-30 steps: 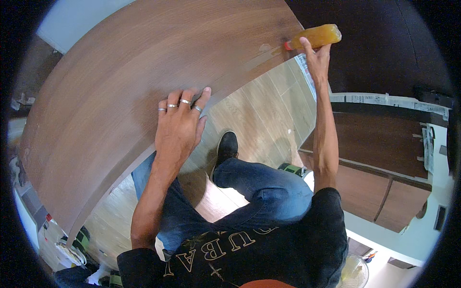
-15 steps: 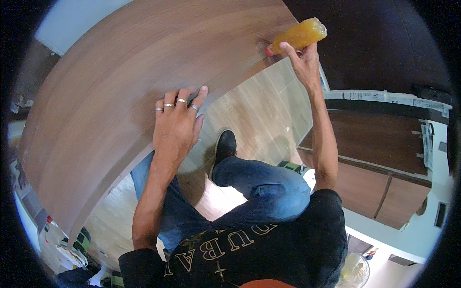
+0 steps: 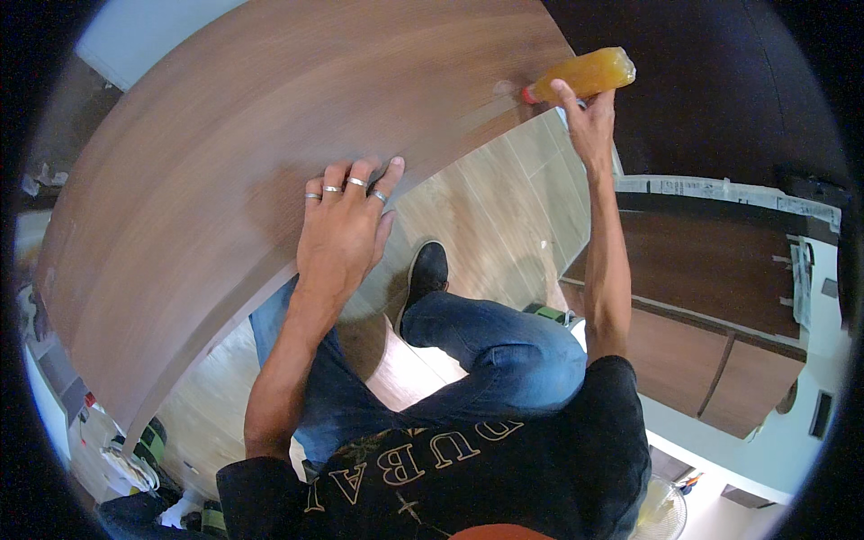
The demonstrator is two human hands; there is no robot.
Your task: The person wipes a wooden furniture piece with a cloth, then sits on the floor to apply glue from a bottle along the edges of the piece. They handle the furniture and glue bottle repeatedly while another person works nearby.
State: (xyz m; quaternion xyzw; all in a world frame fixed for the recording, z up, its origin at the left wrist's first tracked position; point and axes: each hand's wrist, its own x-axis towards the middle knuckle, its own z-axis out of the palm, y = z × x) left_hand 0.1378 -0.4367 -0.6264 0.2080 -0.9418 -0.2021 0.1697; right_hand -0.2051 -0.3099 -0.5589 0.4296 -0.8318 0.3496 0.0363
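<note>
My right hand (image 3: 591, 126) grips a clear plastic bottle (image 3: 589, 74) of amber-yellow liquid or glue, tipped over at the far right. Its red cap end points left and touches or nearly touches the wooden panel (image 3: 198, 153) near that panel's right edge. A faint wet-looking streak shows on the wood by the tip. My left hand (image 3: 342, 225), with rings on several fingers, lies on the panel's near edge. Its fingers are stretched out over the wood and hold nothing.
Below the panel is a tiled floor (image 3: 504, 207) with my shoe (image 3: 426, 270) on it. To the right stand dark and brown cabinet pieces (image 3: 711, 261) with taped edges. A fan (image 3: 661, 508) is at the lower right, and cans and clutter (image 3: 148, 441) lie at the lower left.
In the picture, both hands and the bottle sit slightly farther right, and the panel's edge has shifted along with them. The streak by the bottle's tip shows more plainly.
</note>
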